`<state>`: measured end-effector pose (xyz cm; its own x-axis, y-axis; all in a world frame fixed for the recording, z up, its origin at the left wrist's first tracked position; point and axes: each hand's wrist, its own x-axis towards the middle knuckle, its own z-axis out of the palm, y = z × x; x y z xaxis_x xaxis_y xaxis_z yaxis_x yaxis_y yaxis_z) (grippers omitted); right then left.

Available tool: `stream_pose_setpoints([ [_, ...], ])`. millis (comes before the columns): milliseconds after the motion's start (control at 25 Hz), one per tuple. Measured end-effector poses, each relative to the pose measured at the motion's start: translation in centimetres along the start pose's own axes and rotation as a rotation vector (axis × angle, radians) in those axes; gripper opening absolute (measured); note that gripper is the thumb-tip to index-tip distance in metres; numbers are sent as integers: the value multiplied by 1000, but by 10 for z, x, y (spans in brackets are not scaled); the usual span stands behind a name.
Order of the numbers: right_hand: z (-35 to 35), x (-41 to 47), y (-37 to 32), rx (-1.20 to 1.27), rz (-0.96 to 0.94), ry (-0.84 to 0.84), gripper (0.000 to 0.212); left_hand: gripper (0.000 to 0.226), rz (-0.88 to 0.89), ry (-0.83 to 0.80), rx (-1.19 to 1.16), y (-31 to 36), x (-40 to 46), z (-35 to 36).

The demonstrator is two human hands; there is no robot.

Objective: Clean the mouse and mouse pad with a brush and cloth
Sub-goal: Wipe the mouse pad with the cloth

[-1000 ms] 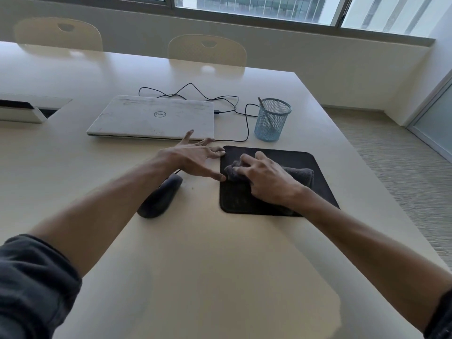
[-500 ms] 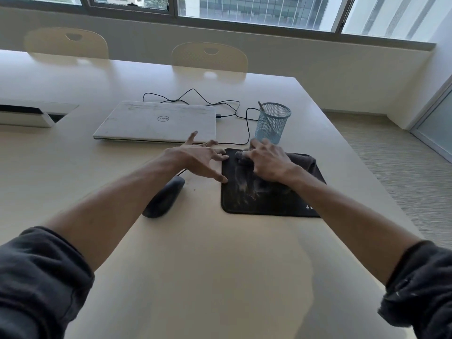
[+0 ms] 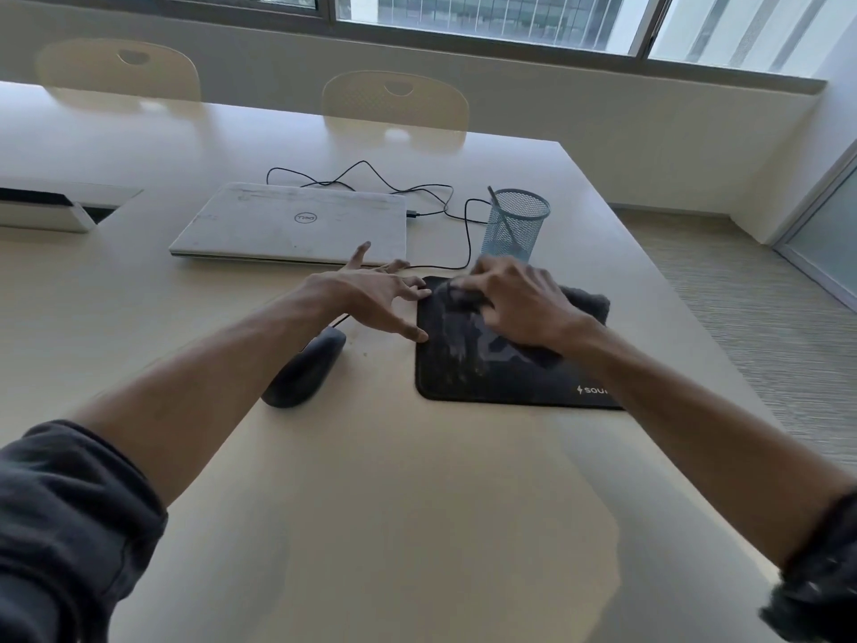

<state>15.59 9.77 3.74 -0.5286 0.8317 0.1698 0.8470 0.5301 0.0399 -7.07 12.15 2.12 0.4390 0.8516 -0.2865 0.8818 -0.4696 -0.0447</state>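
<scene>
Head view. My right hand lies palm-down on a dark grey cloth, its fingers spread and fairly straight, pressing the cloth flat against the far half of the black mouse pad; motion blur hides the fingertips, so I cannot tell whether any of them curl into the fabric. My left hand is splayed wide, fingers apart and holding nothing, with the fingertips resting at the pad's left edge and far-left corner. The pad lies on the pale tabletop, and its exposed near part shows light smears and a white logo at the near right. The black mouse rests on the tabletop just left of the pad, partly beneath my left forearm, its cable running away toward the closed white laptop beyond my left hand. A blue mesh pen cup stands just past the pad's far edge, with a thin handle leaning inside it; whether this is the brush cannot be determined.
</scene>
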Motion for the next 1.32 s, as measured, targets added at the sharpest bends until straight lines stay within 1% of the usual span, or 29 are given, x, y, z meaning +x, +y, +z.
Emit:
stream_pose_setpoints([
  [40, 7, 16, 2, -53, 80, 14, 44, 91, -3, -1, -9, 0, -1, 1],
  [80, 15, 27, -2, -113, 128, -12, 42, 91, -5, 2, -17, 0, -1, 3],
  [160, 27, 30, -21, -198, 124, -53, 38, 91, -5, 14, -20, -1, -1, 4],
  [280, 25, 4, -44, -195, 13, -40, 36, 90, 2, 19, -18, -1, -3, 2],
  [360, 24, -24, -56, -164, -107, -24, 38, 91, 18, 35, -2, -1, -3, 0],
  [440, 14, -33, -49, -83, -194, -34, 41, 95, 33, 68, 25, 0, -4, 0],
  [520, 2, -15, -30, 17, -147, -68, 43, 102, 37, 78, 60, -1, -4, -2],
  [560, 1, 0, -18, 20, -89, -41, 43, 104, 33, 61, 69, -2, -2, -3],
  [640, 8, 33, -7, -73, 47, 68, 40, 106, 17, 11, 60, -2, -1, -6],
  [680, 16, 46, -9, -125, 92, 74, 37, 106, 9, -7, 50, -2, -1, -7],
  [720, 24, 53, -17, -160, 107, 45, 36, 108, 2, -16, 40, -2, -1, -7],
  [800, 37, 58, -30, -191, 67, -12, 34, 115, -3, -28, 32, -3, 0, -7],
  [960, 36, 53, -24, -157, 5, -11, 37, 127, -7, -77, 37, -1, -6, -13],
  [1080, 32, 29, -29, -135, -88, -29, 38, 132, 4, -35, 70, 0, -5, -11],
  [1200, 22, -7, -44, -84, -182, -34, 38, 140, -11, -71, 96, -1, -2, -12],
  [1280, 13, -30, -53, -90, -227, -27, 39, 134, -18, -127, 84, 0, 0, -17],
  [1320, 10, -42, -57, -95, -257, -30, 40, 125, -19, -147, 63, 0, 1, -22],
])
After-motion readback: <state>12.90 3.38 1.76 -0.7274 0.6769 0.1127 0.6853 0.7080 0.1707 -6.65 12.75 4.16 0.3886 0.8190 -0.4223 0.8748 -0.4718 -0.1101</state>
